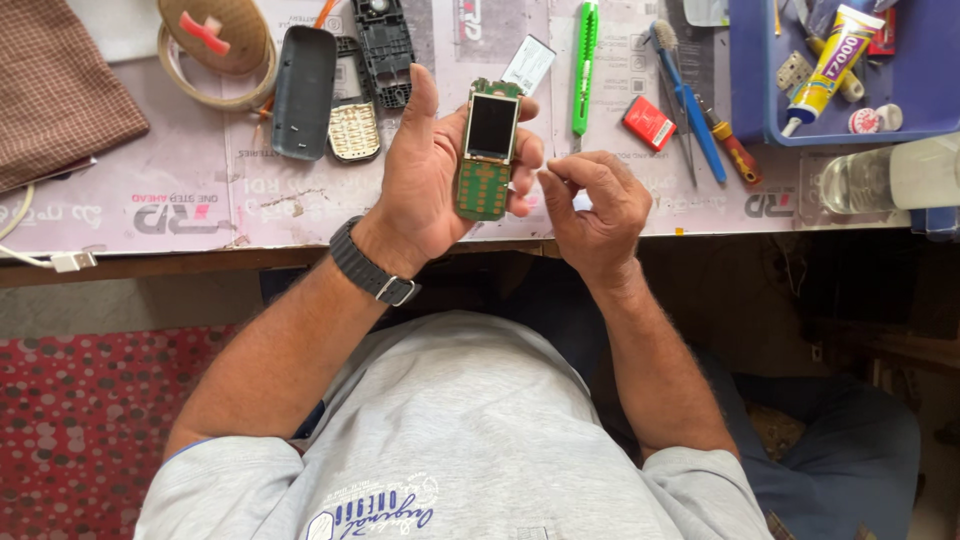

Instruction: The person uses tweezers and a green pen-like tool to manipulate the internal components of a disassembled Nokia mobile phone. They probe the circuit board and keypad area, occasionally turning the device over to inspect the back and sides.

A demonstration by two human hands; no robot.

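Left hand (425, 180) grips flat green circuit board (487, 150).

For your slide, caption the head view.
Left hand holds a phone circuit board upright while the right hand pinches beside it.

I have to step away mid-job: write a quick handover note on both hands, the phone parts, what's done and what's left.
Left hand holds the bare phone circuit board upright, dark screen facing up. Right hand is beside it, fingertips pinched; whether it grips anything is unclear.
Done: phone is stripped. Back cover, keypad and inner frame lie on the table.
Left: the board is still out of its casing, nothing refitted.
Green cutter and tweezers lie nearby.
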